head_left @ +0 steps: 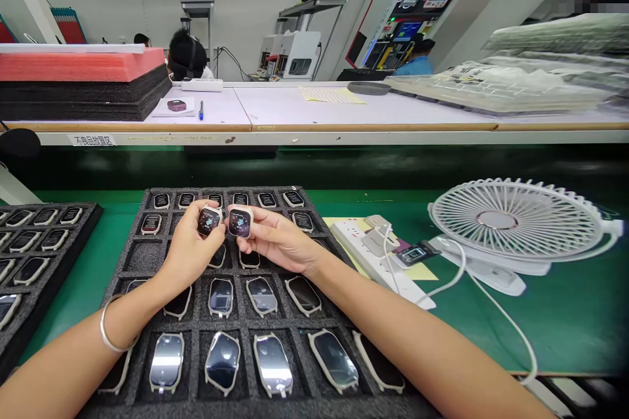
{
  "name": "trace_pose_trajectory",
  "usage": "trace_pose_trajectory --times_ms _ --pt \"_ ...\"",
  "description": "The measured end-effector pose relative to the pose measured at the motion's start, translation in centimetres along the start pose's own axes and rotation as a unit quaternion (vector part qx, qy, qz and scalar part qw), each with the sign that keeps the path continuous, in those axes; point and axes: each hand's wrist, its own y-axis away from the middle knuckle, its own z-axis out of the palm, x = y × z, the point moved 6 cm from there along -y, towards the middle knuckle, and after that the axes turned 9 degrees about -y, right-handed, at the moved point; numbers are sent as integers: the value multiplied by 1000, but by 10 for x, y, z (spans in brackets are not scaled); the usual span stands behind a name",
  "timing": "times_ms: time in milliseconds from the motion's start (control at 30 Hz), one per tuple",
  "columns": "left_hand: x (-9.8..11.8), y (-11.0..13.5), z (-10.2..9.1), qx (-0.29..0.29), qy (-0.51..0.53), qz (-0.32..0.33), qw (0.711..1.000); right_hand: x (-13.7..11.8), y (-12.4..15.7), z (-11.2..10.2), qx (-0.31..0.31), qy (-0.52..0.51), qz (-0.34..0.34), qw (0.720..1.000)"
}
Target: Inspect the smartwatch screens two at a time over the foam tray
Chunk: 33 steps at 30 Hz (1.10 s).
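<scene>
Held two lit watch cases side by side above the far half of the black foam tray (147, 255). Gripped the left watch case (208, 220) in the left hand (189, 252), with thumb and fingers closed round its rim and the screen facing up. Gripped the right watch case (240, 222) likewise in the right hand (278, 239), pinched by its edges, just beside the first; could not tell whether touching. Extended both forearms over the near rows of filled pockets. Found several empty pockets under and left of the hands. Noted a narrow strip of green mat (98, 255) between this tray and a second tray (84, 222) at the left. Noted a power strip (373, 262) close along the right edge, with a white fan (515, 219) beyond it and open mat in front.
</scene>
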Motion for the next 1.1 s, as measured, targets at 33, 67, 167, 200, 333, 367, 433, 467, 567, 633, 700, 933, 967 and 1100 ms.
trace_pose_trajectory --times_ms 33,67,167,200,333,367,433,467,567,633,700,933,967,1100 --pt "0 0 0 4 -4 -2 1000 0 0 0 1 -3 -2 1000" --pt "0 0 -1 8 -9 -4 1000 -1 0 0 1 -5 -3 1000" --pt "0 2 -2 24 -27 -7 999 -2 1 2 1 -9 -4 1000" --pt "0 2 -3 28 -33 -8 999 -2 1 3 3 -8 -4 1000" --pt "2 4 -2 36 -40 -6 999 -2 1 5 7 -4 1 1000" --pt "2 5 -2 36 -40 -5 999 -2 1 6 7 -3 2 1000" --pt "3 5 -1 32 -41 -5 999 -2 1 6 4 -5 4 1000" --pt "3 5 -1 29 -43 -6 999 -2 1 7 2 -7 5 1000" --pt "3 6 0 20 -50 -2 999 -1 2 8 -5 -11 6 1000" --pt "3 7 -1 26 -51 4 998 -1 2 8 -5 -8 6 1000" --pt "3 7 -2 35 -47 10 998 -1 2 8 -3 -6 6 1000" --pt "3 7 -2 27 -44 3 999 0 3 7 -13 2 8 1000" --pt "3 7 -2 28 -44 4 999 0 3 7 -11 4 8 1000" --pt "3 8 -2 32 -35 9 999 -2 3 8 -8 5 3 1000"
